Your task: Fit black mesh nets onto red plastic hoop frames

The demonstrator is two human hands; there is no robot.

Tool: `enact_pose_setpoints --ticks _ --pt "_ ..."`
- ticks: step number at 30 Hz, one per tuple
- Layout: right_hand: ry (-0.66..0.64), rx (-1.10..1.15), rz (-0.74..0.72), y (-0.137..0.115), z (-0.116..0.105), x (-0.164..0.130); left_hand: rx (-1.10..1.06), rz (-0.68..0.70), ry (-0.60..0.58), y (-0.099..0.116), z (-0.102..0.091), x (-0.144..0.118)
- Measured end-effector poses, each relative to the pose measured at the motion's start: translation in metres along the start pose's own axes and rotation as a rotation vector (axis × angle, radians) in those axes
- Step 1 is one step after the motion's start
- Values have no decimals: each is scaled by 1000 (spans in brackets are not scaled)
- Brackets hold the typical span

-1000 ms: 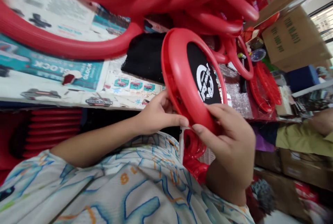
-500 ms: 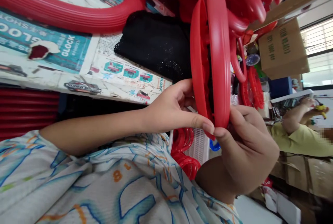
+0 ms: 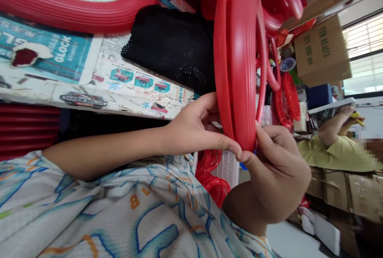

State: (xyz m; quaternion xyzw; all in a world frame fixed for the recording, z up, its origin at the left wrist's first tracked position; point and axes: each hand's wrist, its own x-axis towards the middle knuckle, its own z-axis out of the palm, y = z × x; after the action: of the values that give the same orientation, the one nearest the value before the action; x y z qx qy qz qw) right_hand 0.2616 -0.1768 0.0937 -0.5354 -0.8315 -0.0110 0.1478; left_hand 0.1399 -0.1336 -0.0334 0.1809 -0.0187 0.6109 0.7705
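The left hand [image 3: 197,124] and right hand [image 3: 277,166] are both closed on the lower end of a two-part red plastic ring [image 3: 243,66], thumb tips close together. The ring is held nearly upright, its halves slightly parted at the top. Just beside it, black perforated material [image 3: 170,46] lies on the print-covered worktop [image 3: 125,104]; farther left is a ridged red hoop [image 3: 60,13].

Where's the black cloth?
Head view, upper centre: the black cloth lies on the printed tabletop, just left of the held red ring, above the left hand in the picture.
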Motion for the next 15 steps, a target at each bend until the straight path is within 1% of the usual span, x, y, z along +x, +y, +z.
enact_pose_setpoints --ticks 6,9,11,15 --pt "27 128 4 4 4 0 -15 77 -30 -5 -1 2" --pt "42 157 6 8 6 -2 9 64 -39 -6 -1 2" --pt "57 167 12 10 7 -4 57 50 -23 -6 0 1" --pt "117 213 7 15 8 -6 130 33 -6 -4 1 -1"
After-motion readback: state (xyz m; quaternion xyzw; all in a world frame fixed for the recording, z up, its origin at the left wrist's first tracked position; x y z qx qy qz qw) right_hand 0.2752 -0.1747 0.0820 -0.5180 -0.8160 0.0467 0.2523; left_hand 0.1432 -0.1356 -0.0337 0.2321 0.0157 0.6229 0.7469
